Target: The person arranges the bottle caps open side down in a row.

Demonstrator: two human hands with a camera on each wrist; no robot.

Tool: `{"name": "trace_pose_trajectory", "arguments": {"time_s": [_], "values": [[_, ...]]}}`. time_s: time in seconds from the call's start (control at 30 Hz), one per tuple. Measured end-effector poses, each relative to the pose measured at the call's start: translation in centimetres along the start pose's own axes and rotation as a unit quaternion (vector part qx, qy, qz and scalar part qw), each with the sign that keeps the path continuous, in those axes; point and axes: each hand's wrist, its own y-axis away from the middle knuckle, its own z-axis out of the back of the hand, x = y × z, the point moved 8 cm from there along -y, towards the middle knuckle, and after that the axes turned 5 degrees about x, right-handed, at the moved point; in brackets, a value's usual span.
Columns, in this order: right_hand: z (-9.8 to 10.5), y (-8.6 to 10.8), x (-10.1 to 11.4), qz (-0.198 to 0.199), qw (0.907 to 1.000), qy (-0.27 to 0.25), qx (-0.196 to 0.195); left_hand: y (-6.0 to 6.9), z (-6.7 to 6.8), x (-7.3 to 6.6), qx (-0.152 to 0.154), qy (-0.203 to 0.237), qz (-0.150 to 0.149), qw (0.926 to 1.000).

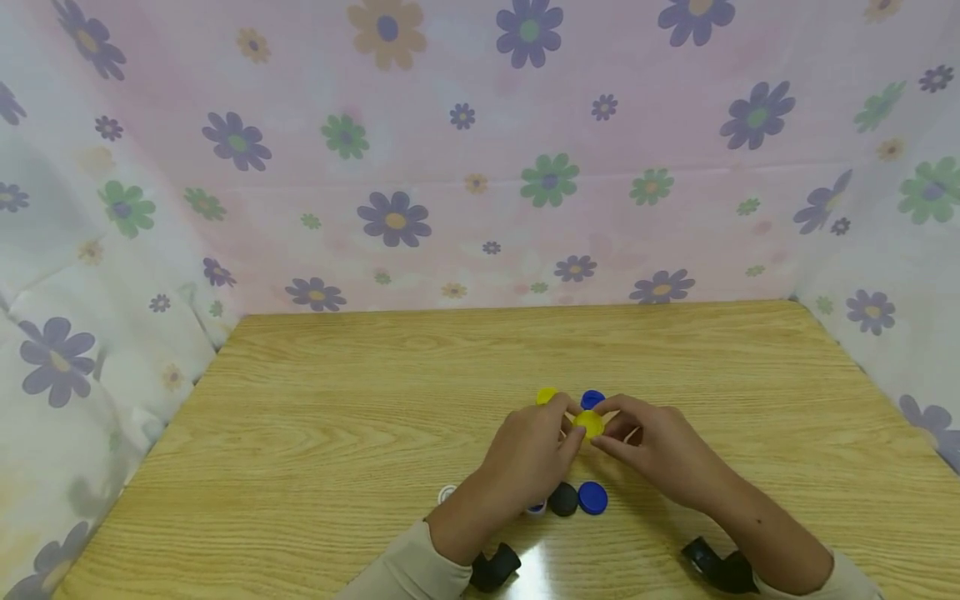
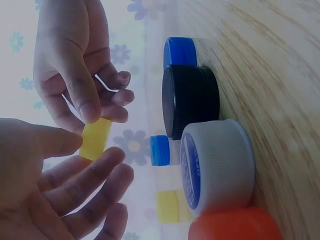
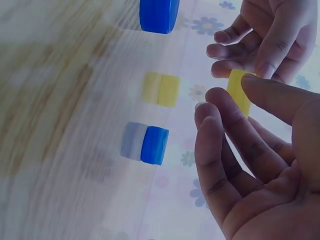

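A yellow bottle cap (image 1: 589, 424) is held up off the table between both hands. My left hand (image 1: 528, 454) pinches its left side with thumb and fingers. From the right, the thumb and fingers of my right hand (image 1: 671, 454) pinch the same cap. Just behind the hands, a second yellow cap (image 1: 547, 396) and a small blue cap (image 1: 592, 399) lie on the table. Nearer the body, a black cap (image 1: 563, 500) sits beside a larger blue cap (image 1: 592, 498). A white cap with a blue top (image 2: 217, 167) is partly hidden by my left arm in the head view.
An orange cap (image 2: 235, 225) stands beside the white one in the left wrist view. Another white cap (image 1: 447, 493) peeks out left of my left forearm. Black curved pieces (image 1: 495, 568) show by both wrists. Flowered cloth (image 1: 465, 150) surrounds the wooden table (image 1: 337, 417).
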Motion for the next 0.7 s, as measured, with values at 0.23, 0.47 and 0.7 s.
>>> {"name": "trace_pose_trajectory", "arguments": {"time_s": [0.23,0.47,0.7], "values": [[0.1,0.1,-0.1,-0.004,0.9994,-0.034,0.002,0.0,0.4,-0.2,-0.019,0.006,-0.022,0.9995],[0.2,0.2,-0.4,-0.023,0.9939,-0.105,0.025,0.2,1.0,-0.8,-0.052,-0.016,-0.055,0.997],[0.2,0.1,-0.7,-0.039,0.9907,-0.127,0.031,0.3,1.1,-1.1,-0.068,-0.043,-0.074,0.994]]}}
